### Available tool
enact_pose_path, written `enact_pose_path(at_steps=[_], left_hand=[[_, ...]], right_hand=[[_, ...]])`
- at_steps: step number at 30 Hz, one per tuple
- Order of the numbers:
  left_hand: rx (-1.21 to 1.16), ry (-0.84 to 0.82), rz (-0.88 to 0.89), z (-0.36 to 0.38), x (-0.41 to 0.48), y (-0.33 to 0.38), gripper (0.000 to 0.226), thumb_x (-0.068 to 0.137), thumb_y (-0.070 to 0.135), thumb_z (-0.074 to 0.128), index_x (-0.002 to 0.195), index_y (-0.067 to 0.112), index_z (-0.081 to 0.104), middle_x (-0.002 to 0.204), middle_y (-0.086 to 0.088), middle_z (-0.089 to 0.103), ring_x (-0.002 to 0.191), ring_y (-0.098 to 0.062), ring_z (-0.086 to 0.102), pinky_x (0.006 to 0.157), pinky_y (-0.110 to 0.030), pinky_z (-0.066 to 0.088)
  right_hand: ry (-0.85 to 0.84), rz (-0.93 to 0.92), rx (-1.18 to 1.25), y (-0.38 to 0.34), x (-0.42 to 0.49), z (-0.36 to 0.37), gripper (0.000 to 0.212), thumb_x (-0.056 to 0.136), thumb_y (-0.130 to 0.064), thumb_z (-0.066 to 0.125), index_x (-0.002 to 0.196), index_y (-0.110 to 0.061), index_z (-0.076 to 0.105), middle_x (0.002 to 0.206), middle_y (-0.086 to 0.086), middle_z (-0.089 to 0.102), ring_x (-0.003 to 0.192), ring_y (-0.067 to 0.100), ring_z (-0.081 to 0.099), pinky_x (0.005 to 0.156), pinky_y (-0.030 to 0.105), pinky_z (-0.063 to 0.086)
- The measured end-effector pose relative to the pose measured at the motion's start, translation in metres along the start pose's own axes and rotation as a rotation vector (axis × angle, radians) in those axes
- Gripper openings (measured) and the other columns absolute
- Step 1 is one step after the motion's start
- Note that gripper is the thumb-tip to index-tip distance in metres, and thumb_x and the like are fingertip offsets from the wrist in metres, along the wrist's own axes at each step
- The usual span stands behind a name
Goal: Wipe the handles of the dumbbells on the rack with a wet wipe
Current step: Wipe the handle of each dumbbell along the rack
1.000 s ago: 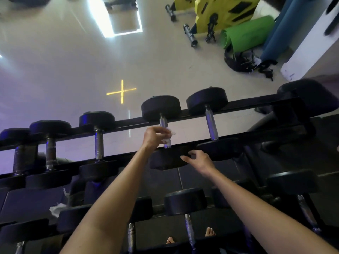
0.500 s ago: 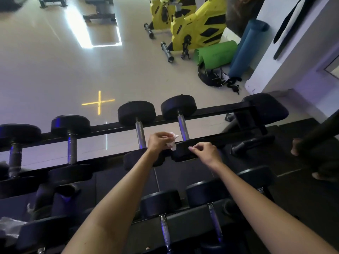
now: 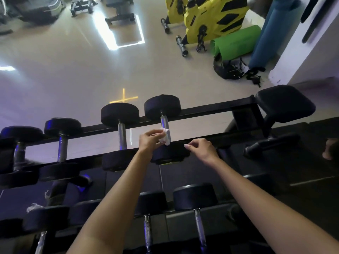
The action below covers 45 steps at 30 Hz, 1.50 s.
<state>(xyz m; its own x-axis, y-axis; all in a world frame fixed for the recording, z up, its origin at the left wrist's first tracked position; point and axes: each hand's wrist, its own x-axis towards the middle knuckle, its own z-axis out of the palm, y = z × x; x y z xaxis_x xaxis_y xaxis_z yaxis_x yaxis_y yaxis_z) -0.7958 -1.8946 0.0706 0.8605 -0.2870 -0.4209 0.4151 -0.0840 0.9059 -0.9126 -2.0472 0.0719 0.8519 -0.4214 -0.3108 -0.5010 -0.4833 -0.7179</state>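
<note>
L hand (image 3: pixel 149 141), frame centre, pinches a crumpled white wipe (image 3: pixel 165 138) btwn thumb & fingers and holds it against the left side of the chrome handle (image 3: pixel 164 123) of the rightmost top-row dumbbell (image 3: pixel 162 107). The wad sits low on the bar, close to the near head (image 3: pixel 170 154), so prob. the rub is at that end w/ the upper stretch not yet covered. R hand (image 3: pixel 201 149), just right of centre, has fingers loosely curled & nothing in it that I can see. It's at the near head & front rail (image 3: pixel 231 138), touching or just above, can't tell which. It's likely there to steady the weight so it doesn't roll while rubbed. The dumbbell lies across the rack (image 3: pixel 211 109) w/ one head on each rail, leaving the bar bare in the gap, which is why the wipe reaches it w/o any lifting. To its left, more top-row weights lie the same way, the neighbour bar (image 3: pixel 122 136) nearest. Lower-row weights (image 3: pixel 195 197) at frame bottom also have their bars exposed; which are already done can't be told. A white scrap (image 3: pixel 33 207) sits at lower left, maybe a spent wipe. Further out: a black bench (image 3: pixel 284 103) at the rack's right end, and at top right yellow bikes (image 3: pixel 212 17), a green mat (image 3: pixel 236 43) & a blue mat (image 3: pixel 271 33), near the wall & well apart from the rack.
</note>
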Motion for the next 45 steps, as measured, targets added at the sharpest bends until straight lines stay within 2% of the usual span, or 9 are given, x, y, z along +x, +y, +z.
enact_pose_path(at_steps=[9,16,19,22,25,30,36,41,45], left_hand=[[0.104,0.104,0.008,0.007,0.01,0.015,0.009,0.078,0.002,0.071,0.08,0.009,0.068,0.082,-0.009,0.067,0.074,-0.02,0.064,0.059,-0.022,0.054],[0.421,0.018,0.179,0.014,0.05,0.006,0.019,0.081,-0.005,0.065,0.071,0.012,0.069,0.069,0.001,0.067,0.068,-0.017,0.063,0.061,-0.024,0.05],[0.904,-0.135,0.288,0.014,0.068,0.001,0.012,0.084,0.004,0.063,0.082,0.012,0.072,0.078,-0.002,0.067,0.073,-0.014,0.06,0.067,-0.017,0.044],[1.315,-0.403,0.382,0.011,0.076,0.002,0.014,0.086,0.013,0.061,0.092,0.012,0.073,0.1,-0.007,0.07,0.092,-0.023,0.064,0.081,-0.028,0.047],[1.498,-0.611,0.325,0.013,0.079,0.008,0.024,0.083,0.025,0.056,0.096,0.012,0.071,0.1,-0.005,0.064,0.093,-0.022,0.06,0.083,-0.031,0.048],[1.787,-0.856,0.431,0.031,0.101,0.0,0.021,0.091,0.018,0.055,0.11,0.019,0.066,0.106,-0.004,0.062,0.102,-0.023,0.055,0.087,-0.035,0.049],[1.742,-0.793,0.427,0.034,0.103,-0.004,0.021,0.092,0.017,0.054,0.11,0.015,0.064,0.108,-0.008,0.062,0.104,-0.025,0.057,0.086,-0.036,0.05],[1.367,-0.525,0.323,0.0,0.078,-0.002,0.022,0.092,0.028,0.056,0.097,0.014,0.072,0.102,-0.008,0.068,0.094,-0.024,0.062,0.081,-0.026,0.045],[1.212,-0.344,0.252,-0.001,0.072,-0.009,0.012,0.088,0.017,0.062,0.085,0.015,0.074,0.097,-0.007,0.069,0.089,-0.022,0.062,0.076,-0.022,0.042]], right_hand=[[-0.105,-0.061,0.048,0.002,0.026,0.016,0.031,0.089,-0.036,0.061,0.104,-0.009,0.069,0.104,0.009,0.069,0.098,0.022,0.063,0.079,0.027,0.045],[0.089,-0.065,0.115,0.012,0.037,0.041,0.025,0.09,-0.028,0.062,0.102,-0.006,0.068,0.106,0.008,0.067,0.096,0.021,0.061,0.076,0.025,0.044],[0.139,0.063,0.275,0.02,0.048,0.06,0.038,0.095,-0.032,0.052,0.12,-0.004,0.059,0.12,0.013,0.061,0.11,0.025,0.057,0.091,0.032,0.045],[0.13,0.264,0.476,0.019,0.055,0.086,0.054,0.099,-0.041,0.033,0.139,-0.004,0.042,0.142,0.014,0.044,0.129,0.026,0.043,0.107,0.036,0.034],[0.194,0.326,0.559,0.013,0.059,0.107,0.058,0.101,-0.04,0.026,0.148,-0.006,0.023,0.154,0.011,0.025,0.141,0.023,0.025,0.116,0.037,0.021],[0.363,0.297,0.552,0.014,0.06,0.124,0.056,0.101,-0.039,0.024,0.146,-0.006,0.027,0.15,0.011,0.032,0.138,0.024,0.032,0.113,0.035,0.028],[0.38,0.261,0.527,0.016,0.06,0.126,0.069,0.094,-0.052,0.02,0.144,-0.007,0.031,0.147,0.011,0.036,0.135,0.024,0.036,0.111,0.043,0.032],[0.367,0.395,0.612,0.009,0.067,0.123,0.096,0.08,-0.078,0.006,0.137,-0.01,0.042,0.135,0.012,0.05,0.125,0.027,0.048,0.105,0.046,0.038],[0.316,0.585,0.68,0.003,0.081,0.117,0.074,0.093,-0.063,0.009,0.115,-0.009,0.054,0.115,0.012,0.061,0.106,0.03,0.057,0.096,0.049,0.044]])
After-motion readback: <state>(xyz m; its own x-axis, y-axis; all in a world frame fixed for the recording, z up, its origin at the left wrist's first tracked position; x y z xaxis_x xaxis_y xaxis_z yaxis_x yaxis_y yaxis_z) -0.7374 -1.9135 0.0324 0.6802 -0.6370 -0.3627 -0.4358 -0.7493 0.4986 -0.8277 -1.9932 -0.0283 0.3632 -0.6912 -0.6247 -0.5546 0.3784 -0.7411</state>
